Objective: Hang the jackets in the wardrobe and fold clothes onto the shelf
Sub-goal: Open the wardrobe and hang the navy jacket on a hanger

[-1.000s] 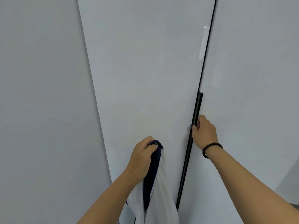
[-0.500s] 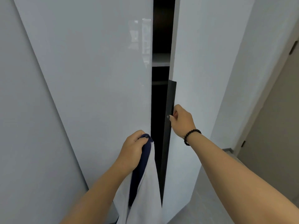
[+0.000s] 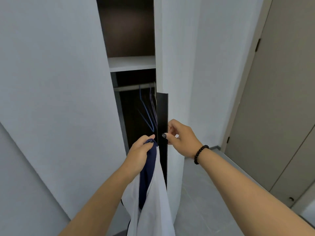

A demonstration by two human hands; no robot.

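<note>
Both forearms reach up and forward from the bottom of the view. Left hand (image 3: 139, 155), knuckles up, fingers curled tight over the navy collar of a white jacket (image 3: 153, 201); the garment hangs straight down from the fist, its lower part cut off by the frame edge. Right hand (image 3: 179, 137), wrist bent, thumb on the near face and fingers wrapped behind the black handle strip (image 3: 162, 120) on the edge of the right wardrobe door (image 3: 177, 65), which stands partly open. Black bead bracelet (image 3: 200, 154) on that wrist. Through the gap: a white shelf (image 3: 132, 63), below it a hanging rail (image 3: 133, 87) with thin wire hangers (image 3: 147, 114), blue and purple, count unclear in the dark interior. Left door (image 3: 59, 82) covers the rest. Beige doors (image 3: 281, 99) at right.
</note>
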